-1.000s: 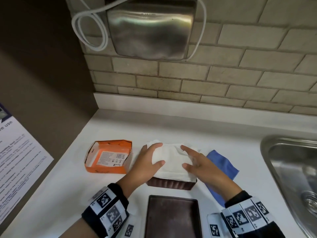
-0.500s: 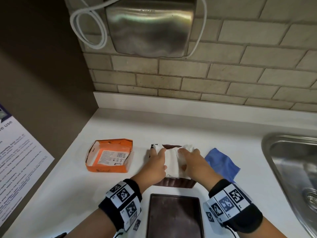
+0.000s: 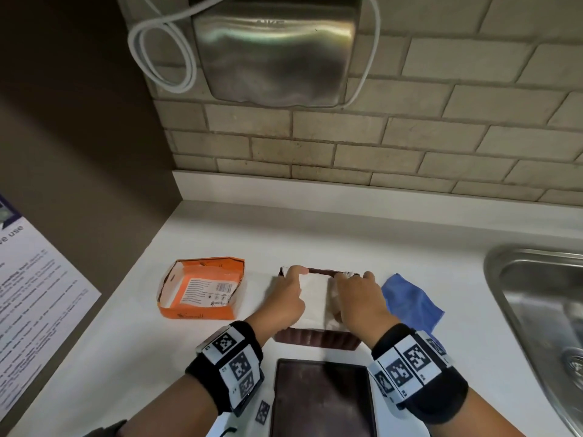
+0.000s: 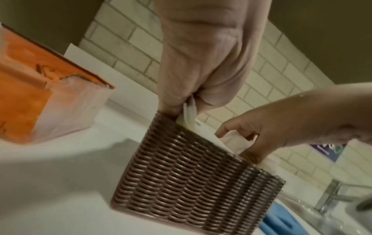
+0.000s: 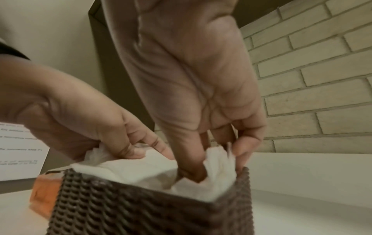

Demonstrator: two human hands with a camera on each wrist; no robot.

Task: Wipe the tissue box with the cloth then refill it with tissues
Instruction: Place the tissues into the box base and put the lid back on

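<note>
Since a second ago the tissues (image 3: 311, 298) have been pushed down from a heap above the rim into the brown woven tissue box (image 3: 317, 339), which stands near the front edge of the white counter (image 3: 347, 234), its inside largely hidden by both hands. A corner of tissue is pinched by the curled left hand (image 3: 285, 302) at the box's left wall, while the right hand (image 3: 358, 302) is dug into the right end, crumpled tissue held between its fingers (image 5: 188, 160). The blue cloth (image 3: 410, 302) lies right of the box, partly covered by the right wrist, the orange carton (image 3: 202, 290) left, and the dark lid (image 3: 321, 398) is cut off at the front edge.
</note>
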